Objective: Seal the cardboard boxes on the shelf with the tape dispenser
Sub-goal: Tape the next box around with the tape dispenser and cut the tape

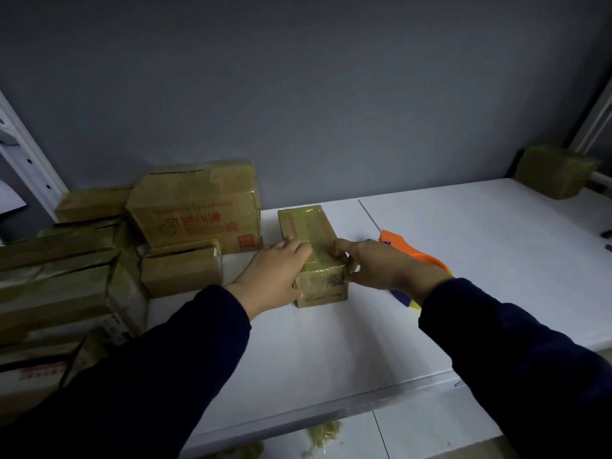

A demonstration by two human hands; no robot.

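Observation:
A small cardboard box (309, 231) lies lengthwise in the middle of the white shelf (463, 260), with a strip of yellowish tape along its top. My left hand (275, 273) lies flat over the box's near left corner, fingers on the tape. My right hand (377, 263) grips the near right corner, with the fingers curled against the box's top and side. The orange tape dispenser (409, 248) lies on the shelf just right of the box, partly hidden behind my right wrist; no hand holds it.
A pile of taped cardboard boxes (195, 207) fills the shelf's left side, several stacked toward the front left. One more box (556, 170) sits at the far right corner. Metal shelf posts stand at both sides. Crumpled tape scraps (323, 437) lie on the floor below the front edge.

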